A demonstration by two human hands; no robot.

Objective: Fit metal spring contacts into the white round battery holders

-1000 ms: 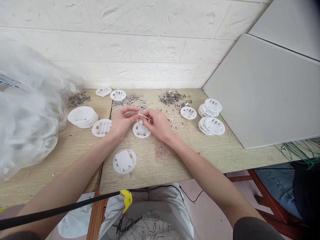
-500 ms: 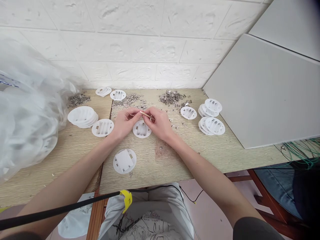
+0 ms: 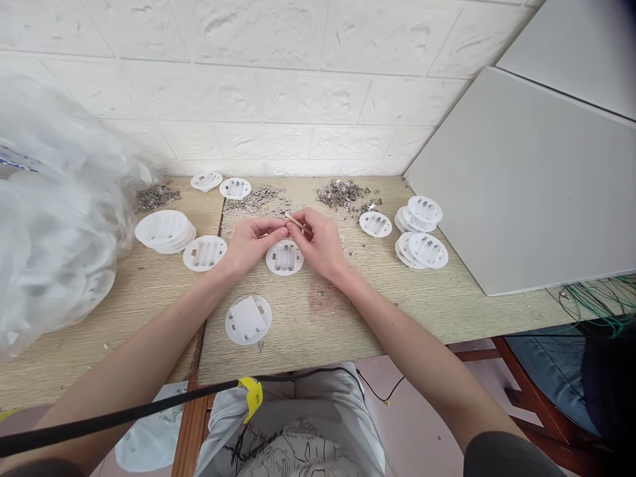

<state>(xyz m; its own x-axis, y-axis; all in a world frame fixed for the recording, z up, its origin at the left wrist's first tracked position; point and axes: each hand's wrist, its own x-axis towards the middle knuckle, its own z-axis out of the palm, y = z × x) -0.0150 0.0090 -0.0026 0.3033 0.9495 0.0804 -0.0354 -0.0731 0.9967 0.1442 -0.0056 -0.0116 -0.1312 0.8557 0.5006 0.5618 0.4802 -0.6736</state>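
Observation:
A white round plate [image 3: 285,258] with metal contacts lies on the table, just below my fingertips. My right hand [image 3: 318,240] is closed around a thin wooden stick [image 3: 301,224]. My left hand [image 3: 253,244] has its thumb and index finger pinched beside the stick's near tip; whatever is between them is too small to make out. Another white plate [image 3: 205,253] lies left of my left wrist, and one with a square raised part [image 3: 248,320] lies closer to me. Small metal pieces are heaped behind my hands, in a left pile [image 3: 261,199] and a darker right pile [image 3: 340,192].
Stacked white plates stand at the left [image 3: 163,228] and right [image 3: 428,250]. A clear plastic bag [image 3: 59,232] bulges over the left side. A grey panel [image 3: 536,179] leans at the right, with green wires [image 3: 596,305] near it. A black cable [image 3: 124,414] crosses in front.
Both hands have shifted slightly to the right, and the stick in my right hand has tilted more steeply. More of the plate below my fingers shows.

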